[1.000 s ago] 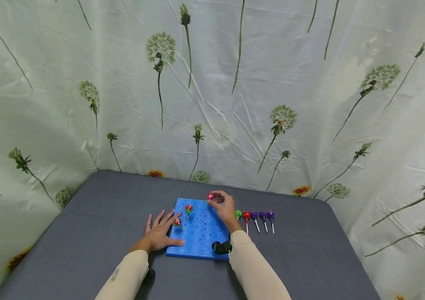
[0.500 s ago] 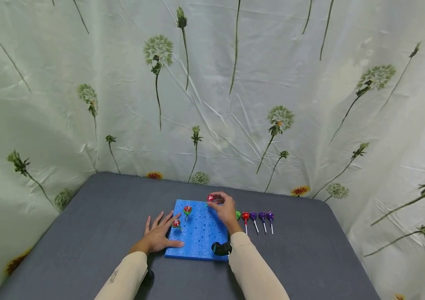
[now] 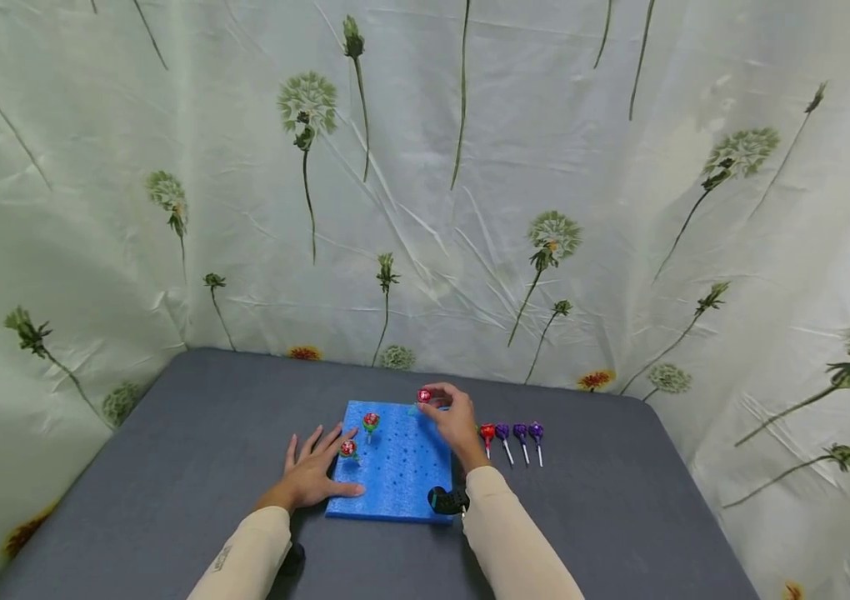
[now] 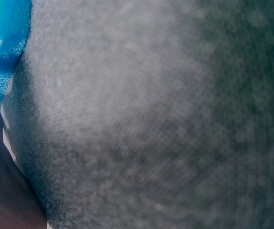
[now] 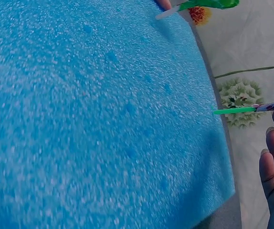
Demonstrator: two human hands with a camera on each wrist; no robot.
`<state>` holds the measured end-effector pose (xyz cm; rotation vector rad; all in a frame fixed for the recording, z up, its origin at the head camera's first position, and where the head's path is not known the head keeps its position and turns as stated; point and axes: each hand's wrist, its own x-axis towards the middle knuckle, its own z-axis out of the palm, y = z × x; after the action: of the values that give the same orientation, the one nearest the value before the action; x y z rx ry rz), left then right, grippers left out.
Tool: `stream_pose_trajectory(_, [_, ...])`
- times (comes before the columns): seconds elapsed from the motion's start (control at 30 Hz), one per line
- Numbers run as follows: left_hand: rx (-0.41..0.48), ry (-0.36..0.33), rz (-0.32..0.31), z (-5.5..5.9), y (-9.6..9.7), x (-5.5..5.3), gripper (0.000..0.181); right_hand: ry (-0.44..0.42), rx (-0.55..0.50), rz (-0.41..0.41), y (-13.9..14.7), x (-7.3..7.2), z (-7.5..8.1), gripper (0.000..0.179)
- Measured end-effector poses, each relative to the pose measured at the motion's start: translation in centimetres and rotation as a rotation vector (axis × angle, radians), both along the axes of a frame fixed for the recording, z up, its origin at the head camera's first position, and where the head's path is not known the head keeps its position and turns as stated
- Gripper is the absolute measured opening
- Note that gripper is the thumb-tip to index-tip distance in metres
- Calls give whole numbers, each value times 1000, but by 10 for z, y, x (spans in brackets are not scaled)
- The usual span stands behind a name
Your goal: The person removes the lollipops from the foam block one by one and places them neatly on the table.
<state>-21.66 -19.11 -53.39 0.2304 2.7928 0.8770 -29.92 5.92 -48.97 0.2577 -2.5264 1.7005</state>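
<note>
A blue foam board (image 3: 395, 492) dotted with small holes lies on the table. My left hand (image 3: 311, 477) rests flat at its left edge, fingers spread and thumb on the board. Over the far right part of the board, my right hand (image 3: 455, 421) pinches a red-wrapped lollipop (image 3: 423, 396) by its head. In the right wrist view its green stick (image 5: 235, 110) points at the board near the far edge; whether the tip is in a hole I cannot tell. Two red-and-green lollipops, one farther back (image 3: 371, 422) and one nearer (image 3: 348, 449), stand in the board's left part.
Right of the board lie a red lollipop (image 3: 487, 432) and a row of purple lollipops (image 3: 520, 432); a green one is mostly hidden by my right hand. A dark grey cloth (image 3: 582, 508) covers the table. A flowered curtain (image 3: 425, 208) hangs behind it.
My right hand has shifted slightly right over the board with the lollipop, now covering most of the green one. My left hand stays in place. The head view has shifted a little.
</note>
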Motion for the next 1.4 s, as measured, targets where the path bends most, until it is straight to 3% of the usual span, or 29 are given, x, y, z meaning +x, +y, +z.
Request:
stream_pose_trajectory(0.47, [35,62,-31,1,-1,5,101,15,-48,1,20,14,6,25])
stream_pose_trajectory(0.73, [9,30,-24,-5,0,0,105,13,-55,13,44,26,7,25])
stream_pose_trajectory(0.9, [3,41,-10,-9,0,-2,104,22,-19,49,56,45,27,24])
stream_pose_trajectory(1.07, [-6,1,-12,-4,-1,-1,105,-43,-18,60,65,60,43,23])
stream_pose_trajectory(1.17, [-13,-29,-6,0,0,0,105,-38,-41,55,72,61,38,23])
stream_pose_trajectory(1.4, [-31,-46,2,2,2,-2,105,-23,-69,22,93,51,4,23])
